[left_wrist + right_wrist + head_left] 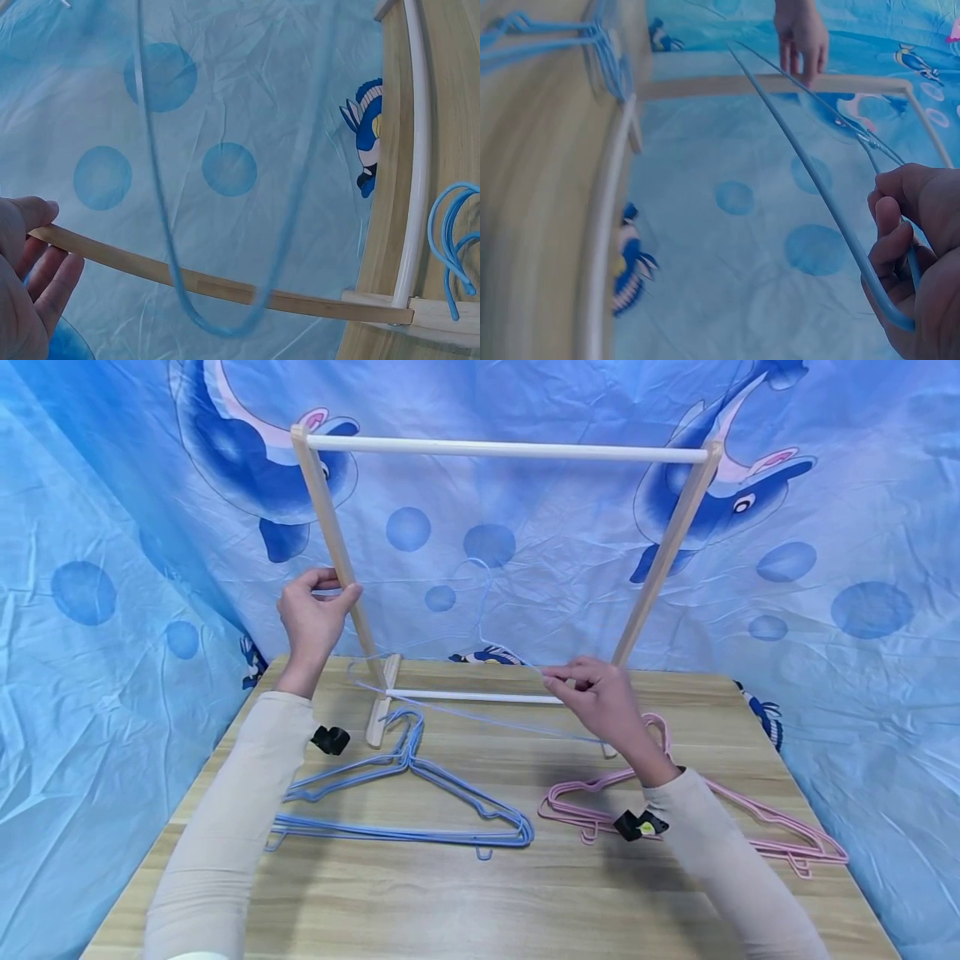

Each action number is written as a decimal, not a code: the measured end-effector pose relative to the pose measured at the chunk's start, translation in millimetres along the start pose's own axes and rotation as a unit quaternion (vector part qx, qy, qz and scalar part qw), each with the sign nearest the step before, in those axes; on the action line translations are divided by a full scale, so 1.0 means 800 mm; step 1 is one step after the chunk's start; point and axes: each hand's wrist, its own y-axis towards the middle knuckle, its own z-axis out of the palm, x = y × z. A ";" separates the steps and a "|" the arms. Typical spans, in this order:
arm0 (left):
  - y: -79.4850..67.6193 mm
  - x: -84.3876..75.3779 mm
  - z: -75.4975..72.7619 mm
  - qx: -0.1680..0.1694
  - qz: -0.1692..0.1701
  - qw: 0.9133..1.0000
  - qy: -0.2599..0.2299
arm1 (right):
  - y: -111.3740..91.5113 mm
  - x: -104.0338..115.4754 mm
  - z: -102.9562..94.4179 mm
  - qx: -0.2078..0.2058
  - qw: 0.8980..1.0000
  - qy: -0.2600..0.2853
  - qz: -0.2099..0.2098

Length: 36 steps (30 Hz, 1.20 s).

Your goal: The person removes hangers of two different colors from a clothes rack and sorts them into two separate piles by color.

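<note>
My left hand [311, 614] grips the left wooden post [328, 518] of a small clothes rack, thumb in front and fingers behind. In my right hand [600, 697] a light blue clothes hanger [814, 180] is pinched by one sloping arm. This hanger is tilted in front of the rack, its hook upward below the white top rail [510, 448] and apart from it. The hanger's far end reaches past the left post, in the left wrist view crossing in front of it. The right fingers hide part of the hanger.
Several blue hangers [408, 766] lie stacked on the wooden table [420, 902] at left, hooks near the rack's left foot [377, 722]. Pink hangers [798, 828] lie at right, below the right forearm. A white lower rail [472, 697] joins the posts. Blue dolphin-print cloth [847, 693] surrounds the table.
</note>
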 end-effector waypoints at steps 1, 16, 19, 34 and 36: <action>0.000 0.000 0.000 0.000 0.000 1.000 0.001 | -0.002 -0.001 0.004 0.008 1.000 0.009 0.011; 0.000 0.001 -0.001 0.001 -0.003 1.000 0.003 | -0.036 -0.007 0.069 0.085 0.980 0.151 0.102; 0.000 0.001 -0.001 0.001 -0.002 1.000 0.003 | -0.040 -0.004 0.082 0.097 0.973 0.173 0.120; 0.000 0.002 0.001 0.000 -0.002 1.000 0.002 | -0.071 0.010 0.140 0.141 0.938 0.256 0.185; 0.000 0.002 0.001 -0.002 0.000 1.000 0.004 | -0.075 0.011 0.147 0.149 0.936 0.259 0.186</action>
